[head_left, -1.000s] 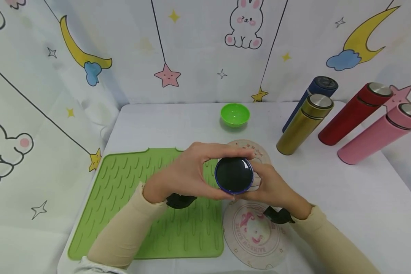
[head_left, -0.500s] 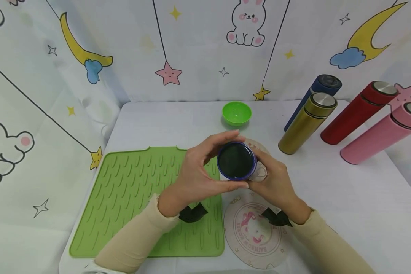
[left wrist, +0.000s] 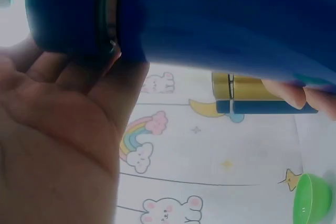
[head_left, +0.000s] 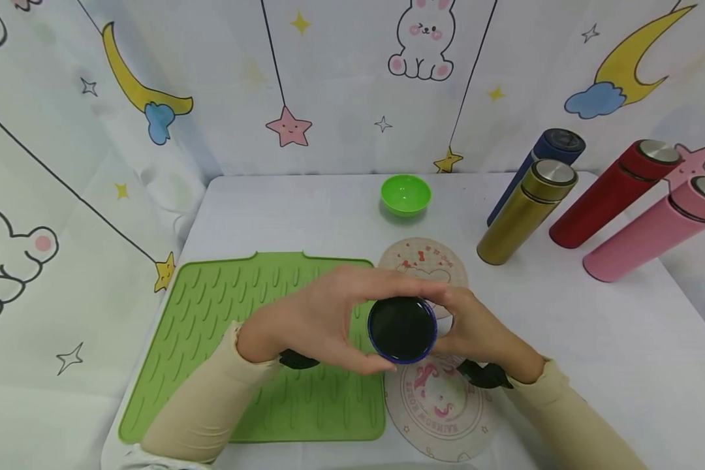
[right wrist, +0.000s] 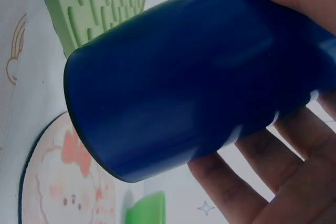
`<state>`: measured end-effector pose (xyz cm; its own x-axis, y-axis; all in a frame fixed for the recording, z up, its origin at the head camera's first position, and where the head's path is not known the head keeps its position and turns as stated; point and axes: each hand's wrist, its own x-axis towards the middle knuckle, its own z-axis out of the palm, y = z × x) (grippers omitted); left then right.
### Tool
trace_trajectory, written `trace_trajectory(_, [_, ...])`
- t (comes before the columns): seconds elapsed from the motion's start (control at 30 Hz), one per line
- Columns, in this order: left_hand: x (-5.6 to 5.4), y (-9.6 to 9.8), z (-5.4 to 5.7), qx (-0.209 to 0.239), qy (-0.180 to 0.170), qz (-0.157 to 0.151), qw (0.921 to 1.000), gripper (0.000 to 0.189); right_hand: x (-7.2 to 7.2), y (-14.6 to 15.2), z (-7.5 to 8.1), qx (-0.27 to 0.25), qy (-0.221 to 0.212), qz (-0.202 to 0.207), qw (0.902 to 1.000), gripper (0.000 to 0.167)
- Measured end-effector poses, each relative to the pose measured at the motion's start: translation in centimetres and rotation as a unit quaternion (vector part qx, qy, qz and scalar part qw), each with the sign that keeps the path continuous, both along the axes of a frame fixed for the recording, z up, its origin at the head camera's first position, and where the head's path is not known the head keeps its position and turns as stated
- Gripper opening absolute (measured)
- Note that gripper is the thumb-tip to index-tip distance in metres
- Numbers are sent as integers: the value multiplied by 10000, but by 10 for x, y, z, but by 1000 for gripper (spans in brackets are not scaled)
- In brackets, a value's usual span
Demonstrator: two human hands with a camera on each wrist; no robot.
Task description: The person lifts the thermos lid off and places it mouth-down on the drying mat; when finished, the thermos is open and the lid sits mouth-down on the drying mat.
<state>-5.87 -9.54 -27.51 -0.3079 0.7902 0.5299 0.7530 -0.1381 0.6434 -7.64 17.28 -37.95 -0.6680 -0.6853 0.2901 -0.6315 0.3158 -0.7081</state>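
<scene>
The blue bottle (right wrist: 184, 87) was held up between my hands, its dark end (head_left: 402, 329) facing me. The fingers and thumb of my left hand (head_left: 323, 320) curved round its capped end; those of my right hand (head_left: 482, 333) wrapped its body. Since half a second before, it had come nearer me, baring more of the far round mat (head_left: 414, 251); I judged I was mid-handling, nothing set down. Beyond sat the green bowl (head_left: 406, 196).
</scene>
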Motion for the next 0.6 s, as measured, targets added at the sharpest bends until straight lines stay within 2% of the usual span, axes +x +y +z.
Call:
trace_trajectory(0.13, [1, -1, 1, 26, 158, -153, 9998, 69, -1, 0, 1, 70, -67, 66, 9999, 77])
trace_trajectory(0.23, [1, 0, -1, 141, 363, -11, 9992, 66, -2, 0, 0, 13, 23, 46, 10000, 78])
trace_trajectory(0.3, [1, 0, -3, 261, 478, 153, 9984, 65, -2, 0, 0, -70, 131, 21, 9999, 79])
trace_trajectory(0.43, [0, 2, -11, 663, 659, 685, 9933, 69, -4, -1, -3, -263, 357, -154, 9989, 81])
trace_trajectory(0.6, [-1, 9, -22, 1371, 684, 1277, 9799, 72, -8, -4, -6, -509, 770, -534, 9943, 85])
